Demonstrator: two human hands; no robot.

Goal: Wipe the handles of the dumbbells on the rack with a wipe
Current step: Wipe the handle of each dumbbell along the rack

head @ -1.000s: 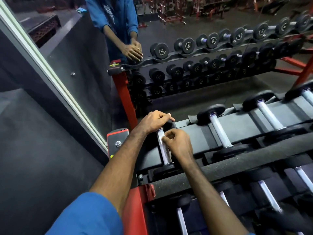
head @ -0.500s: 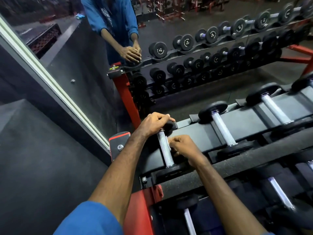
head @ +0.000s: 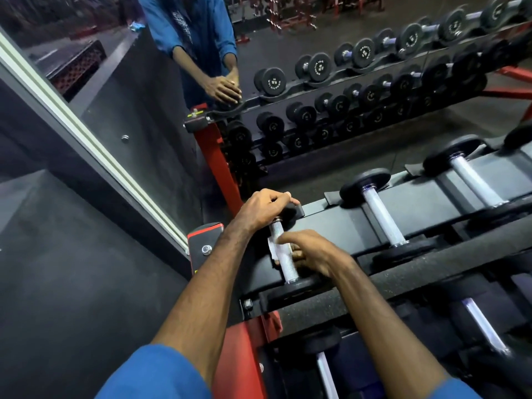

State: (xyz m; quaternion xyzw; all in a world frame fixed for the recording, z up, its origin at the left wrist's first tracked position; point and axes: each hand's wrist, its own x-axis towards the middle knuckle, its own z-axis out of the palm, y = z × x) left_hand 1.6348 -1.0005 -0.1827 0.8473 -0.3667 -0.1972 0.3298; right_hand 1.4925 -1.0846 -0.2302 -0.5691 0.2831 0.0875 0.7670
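While left hand hides far head, wipe half-hidden under right hand

Your left hand grips the far head of the leftmost dumbbell on the rack while your right hand wraps a white wipe around its handle.
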